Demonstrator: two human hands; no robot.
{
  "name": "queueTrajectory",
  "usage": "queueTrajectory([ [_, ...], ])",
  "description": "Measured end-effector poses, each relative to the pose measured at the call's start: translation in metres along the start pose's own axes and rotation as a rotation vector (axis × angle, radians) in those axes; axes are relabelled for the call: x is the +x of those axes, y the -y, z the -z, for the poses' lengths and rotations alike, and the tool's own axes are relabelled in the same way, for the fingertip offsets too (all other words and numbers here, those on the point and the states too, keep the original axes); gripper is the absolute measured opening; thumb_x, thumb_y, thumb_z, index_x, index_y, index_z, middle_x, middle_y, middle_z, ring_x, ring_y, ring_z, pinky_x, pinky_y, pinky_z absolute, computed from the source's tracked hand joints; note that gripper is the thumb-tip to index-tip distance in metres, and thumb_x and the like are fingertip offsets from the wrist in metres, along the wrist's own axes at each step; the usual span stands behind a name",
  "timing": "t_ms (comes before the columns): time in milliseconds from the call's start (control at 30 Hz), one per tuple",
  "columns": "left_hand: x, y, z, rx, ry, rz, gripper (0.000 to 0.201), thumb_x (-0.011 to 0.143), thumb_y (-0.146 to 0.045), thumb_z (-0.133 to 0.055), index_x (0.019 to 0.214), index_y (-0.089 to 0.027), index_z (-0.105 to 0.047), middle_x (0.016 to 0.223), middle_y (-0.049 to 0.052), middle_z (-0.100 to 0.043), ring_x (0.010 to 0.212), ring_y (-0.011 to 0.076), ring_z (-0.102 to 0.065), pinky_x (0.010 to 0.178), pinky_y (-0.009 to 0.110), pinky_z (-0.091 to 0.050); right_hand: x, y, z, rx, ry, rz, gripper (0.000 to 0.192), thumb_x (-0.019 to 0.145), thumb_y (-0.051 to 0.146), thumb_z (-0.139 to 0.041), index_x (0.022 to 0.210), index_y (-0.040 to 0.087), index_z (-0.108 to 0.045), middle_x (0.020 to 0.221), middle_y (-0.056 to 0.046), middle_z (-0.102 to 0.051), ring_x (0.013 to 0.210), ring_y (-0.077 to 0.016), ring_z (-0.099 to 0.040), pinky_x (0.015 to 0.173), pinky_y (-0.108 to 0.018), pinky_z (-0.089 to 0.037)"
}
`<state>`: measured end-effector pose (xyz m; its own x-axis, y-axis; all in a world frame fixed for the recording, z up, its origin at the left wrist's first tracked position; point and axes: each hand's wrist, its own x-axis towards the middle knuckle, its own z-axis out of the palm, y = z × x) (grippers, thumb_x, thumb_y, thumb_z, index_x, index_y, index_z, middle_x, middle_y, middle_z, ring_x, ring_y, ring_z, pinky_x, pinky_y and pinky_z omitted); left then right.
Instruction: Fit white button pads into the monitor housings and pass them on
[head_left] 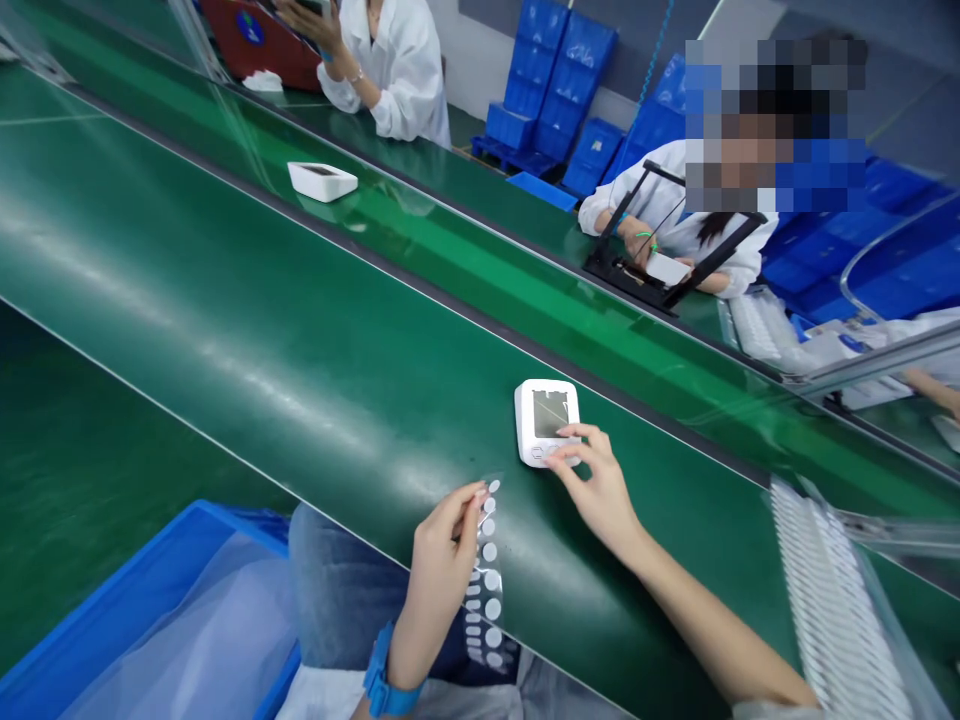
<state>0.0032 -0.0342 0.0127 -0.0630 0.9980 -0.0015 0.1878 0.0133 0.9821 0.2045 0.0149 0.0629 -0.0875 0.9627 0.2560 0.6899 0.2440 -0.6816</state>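
A white blood pressure monitor (530, 425) with a grey display lies face up on the green table. My right hand (596, 480) is over its lower right part, thumb and forefinger pinched together near the buttons. Whatever is between those fingertips is too small to make out. To the left and closer to me, my left hand (450, 540), with a blue band at the wrist, pinches the top end of a clear strip of round stickers (491, 580). The strip hangs down past the table's near edge toward my lap.
Stacked white parts (840, 600) in plastic lie at the right. Beyond a clear partition, another white monitor (322, 182) sits on the green belt (450, 255). Two people in white work across from me, one beside a black frame (637, 275). A blue bin (142, 590) stands at lower left.
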Motion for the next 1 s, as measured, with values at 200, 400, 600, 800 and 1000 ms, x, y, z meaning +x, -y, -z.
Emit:
queueTrajectory([
  [200,-0.001,0.001,0.003,-0.037,0.012,0.001,0.022,0.092,-0.029,-0.053,0.104,-0.019,-0.068,0.099,0.007,-0.075,0.087,0.0201,-0.072,0.076,0.026,-0.058,0.029,-0.017,0.004,-0.007,0.15,-0.122,0.016,0.081,0.036,-0.069,0.073,0.022,-0.069,0.104,-0.008,-0.055,0.099,-0.0259,-0.047,0.089,-0.046,-0.042],
  [400,-0.001,0.0,0.002,-0.014,0.022,0.002,0.021,0.093,-0.028,-0.052,0.105,-0.019,-0.067,0.101,0.006,-0.075,0.088,0.0185,-0.072,0.077,0.025,-0.058,0.03,-0.01,0.002,-0.014,0.182,-0.155,0.013,0.078,0.032,-0.071,0.072,0.021,-0.069,0.102,-0.007,-0.054,0.099,-0.0258,-0.046,0.086,-0.045,-0.042],
  [600,0.0,-0.001,0.004,0.019,0.02,0.004,0.021,0.093,-0.028,-0.052,0.103,-0.019,-0.067,0.098,0.005,-0.075,0.086,0.017,-0.072,0.077,0.023,-0.057,0.034,-0.009,0.005,-0.036,0.218,-0.169,0.011,0.079,0.029,-0.072,0.072,0.021,-0.069,0.102,-0.007,-0.054,0.099,-0.0252,-0.046,0.088,-0.045,-0.041],
  [800,0.001,-0.002,0.005,0.042,0.02,-0.008,0.022,0.092,-0.029,-0.053,0.104,-0.018,-0.067,0.099,0.006,-0.075,0.086,0.0188,-0.073,0.078,0.026,-0.057,0.036,-0.008,0.004,-0.07,0.222,-0.157,0.009,0.078,0.025,-0.072,0.073,0.02,-0.066,0.101,-0.006,-0.053,0.098,-0.0242,-0.048,0.089,-0.043,-0.042],
  [1000,0.0,-0.001,0.003,-0.01,0.03,0.055,0.024,0.092,-0.033,-0.052,0.104,-0.018,-0.067,0.099,0.006,-0.075,0.087,0.0187,-0.072,0.077,0.025,-0.058,0.036,-0.015,0.007,0.046,0.191,-0.143,0.015,0.08,0.031,-0.068,0.086,0.021,-0.058,0.111,-0.007,-0.047,0.11,-0.0234,-0.047,0.093,-0.039,-0.041],
])
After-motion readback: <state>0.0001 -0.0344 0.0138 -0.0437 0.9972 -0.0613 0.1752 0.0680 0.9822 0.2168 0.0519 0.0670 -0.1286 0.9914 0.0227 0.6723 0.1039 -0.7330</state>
